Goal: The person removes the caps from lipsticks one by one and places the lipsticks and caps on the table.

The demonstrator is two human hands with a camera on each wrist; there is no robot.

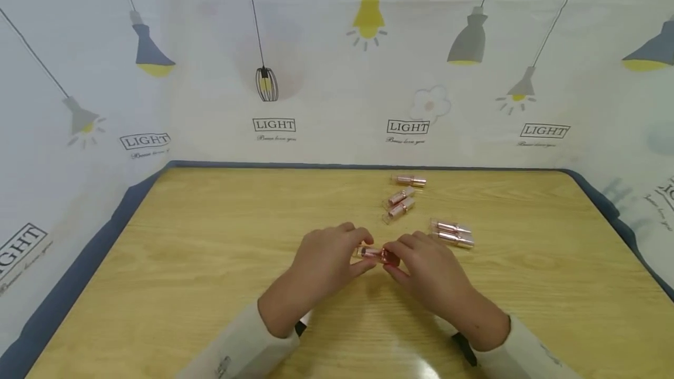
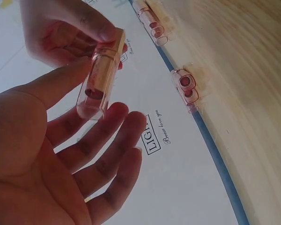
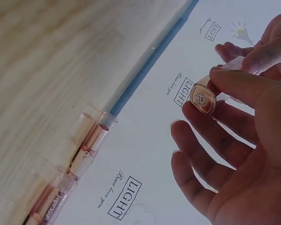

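Fingers [image 1: 361,234] of left hand [image 1: 326,257] pinch transparent end of lipstick [image 1: 375,254]; thumb and forefinger of right hand [image 1: 436,276] pinch its base, other fingers loosely curved. Lamp-printed backdrop [image 1: 326,28] stands behind wooden table [image 1: 210,238]. Pale sleeves [image 1: 242,335] on both forearms. Held lipstick over table, between hands. Beyond hands, on table: side-by-side pair of lipsticks [image 1: 455,240] near right hand, slanted pair [image 1: 402,209] farther off, single lipstick [image 1: 413,181] farthest.
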